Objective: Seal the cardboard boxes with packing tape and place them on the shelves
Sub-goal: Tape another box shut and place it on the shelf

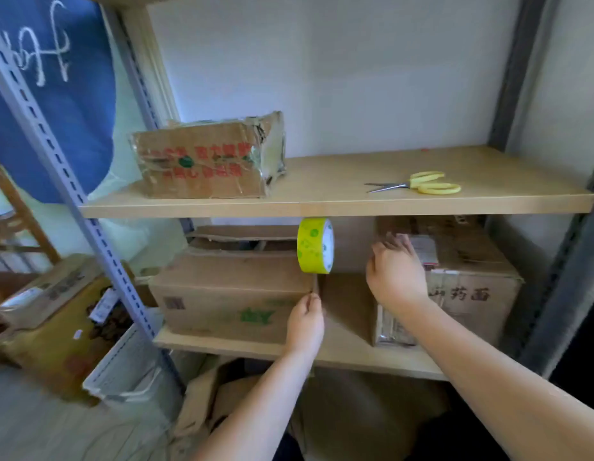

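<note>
On the upper shelf (339, 181), pale wood-grain board: one battered cardboard box (211, 158), squat, wrapped in crinkled clear tape, red print on its front, at the left; yellow-handled scissors (418, 185) lying flat at the right, blades pointing left.

On the lower shelf (355, 356), left to right: a brown corrugated box (229, 294) with green lettering, long axis running left-right, rear flaps raised; a tape roll (315, 246), yellow-green with a white core, standing on edge at that box's right top corner, its hole facing right, a strip running down from it; the left hand (305, 322), fingertips pinched on the strip's end at the box's right front edge; the right hand (397, 271), fingers straight and together, pressed against the left side of a second brown box (468, 281) with dark characters.
</note>
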Action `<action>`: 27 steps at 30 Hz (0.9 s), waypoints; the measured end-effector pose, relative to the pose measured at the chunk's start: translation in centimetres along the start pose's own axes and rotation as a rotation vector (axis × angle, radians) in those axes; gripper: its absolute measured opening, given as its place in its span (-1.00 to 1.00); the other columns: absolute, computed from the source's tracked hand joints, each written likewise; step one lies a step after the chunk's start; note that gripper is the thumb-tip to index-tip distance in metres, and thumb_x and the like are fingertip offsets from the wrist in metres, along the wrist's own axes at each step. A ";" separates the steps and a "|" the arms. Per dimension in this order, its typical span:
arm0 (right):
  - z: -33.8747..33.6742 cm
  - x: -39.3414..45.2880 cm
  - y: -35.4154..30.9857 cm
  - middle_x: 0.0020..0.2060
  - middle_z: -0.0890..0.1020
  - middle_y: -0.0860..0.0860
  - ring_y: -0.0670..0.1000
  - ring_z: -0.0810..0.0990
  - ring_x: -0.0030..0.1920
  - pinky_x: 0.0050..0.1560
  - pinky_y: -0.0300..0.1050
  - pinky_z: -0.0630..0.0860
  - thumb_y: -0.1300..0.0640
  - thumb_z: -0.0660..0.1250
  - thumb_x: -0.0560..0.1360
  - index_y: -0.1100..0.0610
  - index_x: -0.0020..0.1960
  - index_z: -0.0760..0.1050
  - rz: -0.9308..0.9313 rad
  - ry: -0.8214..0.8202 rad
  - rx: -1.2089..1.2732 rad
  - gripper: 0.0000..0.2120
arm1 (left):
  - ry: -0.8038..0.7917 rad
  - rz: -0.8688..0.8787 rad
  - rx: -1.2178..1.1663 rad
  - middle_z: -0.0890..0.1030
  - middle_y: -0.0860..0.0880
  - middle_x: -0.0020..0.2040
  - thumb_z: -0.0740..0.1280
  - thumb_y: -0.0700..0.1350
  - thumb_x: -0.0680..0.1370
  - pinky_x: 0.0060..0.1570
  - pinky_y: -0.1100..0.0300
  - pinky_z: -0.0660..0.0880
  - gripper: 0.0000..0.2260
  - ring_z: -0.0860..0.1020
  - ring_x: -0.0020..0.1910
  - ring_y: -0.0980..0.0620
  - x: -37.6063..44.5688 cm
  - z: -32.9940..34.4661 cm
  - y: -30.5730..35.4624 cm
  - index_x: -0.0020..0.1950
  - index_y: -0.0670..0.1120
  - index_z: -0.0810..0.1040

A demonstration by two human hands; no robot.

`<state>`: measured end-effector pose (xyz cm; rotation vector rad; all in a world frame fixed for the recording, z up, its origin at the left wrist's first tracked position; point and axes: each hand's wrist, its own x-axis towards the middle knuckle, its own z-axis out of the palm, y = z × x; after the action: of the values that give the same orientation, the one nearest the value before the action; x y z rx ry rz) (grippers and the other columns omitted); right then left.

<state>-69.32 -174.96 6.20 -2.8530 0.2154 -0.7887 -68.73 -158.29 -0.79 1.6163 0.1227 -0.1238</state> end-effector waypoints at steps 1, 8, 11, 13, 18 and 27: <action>0.5 -0.9 -1.4 0.29 0.56 0.20 0.12 0.34 0.47 0.56 -0.02 -0.01 0.14 0.18 0.58 0.23 0.28 0.54 -0.060 -0.028 0.001 -0.65 | 0.047 0.014 0.063 0.63 -0.07 0.20 0.19 0.23 0.46 0.27 -0.08 0.50 -0.54 0.59 0.18 -0.10 0.3 -1.7 -1.3 0.22 0.01 0.55; 3.5 -5.7 -7.1 0.56 0.22 0.07 0.04 0.12 0.57 0.54 -0.08 0.04 0.00 0.04 0.68 0.14 0.58 0.16 -0.196 -0.330 0.161 -0.49 | 0.180 0.090 0.338 0.52 0.02 0.33 0.13 -0.01 0.69 0.25 0.16 0.44 -0.69 0.49 0.30 0.04 -5.2 -11.7 -0.2 0.41 -0.01 0.45; 4.3 -6.4 -8.6 0.59 0.13 0.06 0.09 0.19 0.55 0.45 -0.06 0.29 -0.06 0.12 0.65 0.13 0.60 0.08 -0.090 -0.408 0.355 -0.41 | 0.274 0.145 0.424 0.50 0.02 0.37 0.12 -0.03 0.70 0.20 0.23 0.40 -0.68 0.48 0.32 0.05 -5.1 -14.8 -0.8 0.42 -0.03 0.44; 4.9 -6.4 -9.4 0.60 0.06 0.03 0.10 0.27 0.51 0.39 -0.04 0.35 -0.09 0.17 0.63 0.11 0.61 0.03 -0.046 -0.417 0.418 -0.35 | 0.321 0.170 0.460 0.49 0.00 0.38 0.12 -0.05 0.70 0.22 0.22 0.42 -0.68 0.48 0.31 0.05 -4.4 -16.4 -1.2 0.43 -0.04 0.43; 7.6 -5.5 -10.8 0.60 0.06 0.07 0.11 0.29 0.50 0.41 -0.09 0.28 -0.16 0.28 0.57 0.11 0.62 -0.13 0.186 -0.430 0.631 -0.15 | 0.431 0.170 0.532 0.43 -0.03 0.42 0.13 -0.01 0.69 0.15 0.20 0.44 -0.66 0.49 0.30 0.01 -0.4 -19.8 -1.8 0.45 -0.03 0.39; 12.1 0.3 -11.1 0.32 0.51 0.11 0.20 0.50 0.28 0.35 0.20 0.42 -0.28 0.34 0.48 -0.04 0.47 0.33 0.694 -0.444 1.061 -0.36 | 0.607 0.072 0.754 0.25 -0.22 0.51 0.15 0.15 0.65 0.38 -0.10 0.32 -0.41 0.29 0.46 -0.25 11.8 -25.8 2.9 0.56 -0.20 0.21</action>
<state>-61.77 -162.68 -1.58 -1.6848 0.4943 -0.0406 -56.47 -132.59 1.51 2.3667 0.5337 0.4329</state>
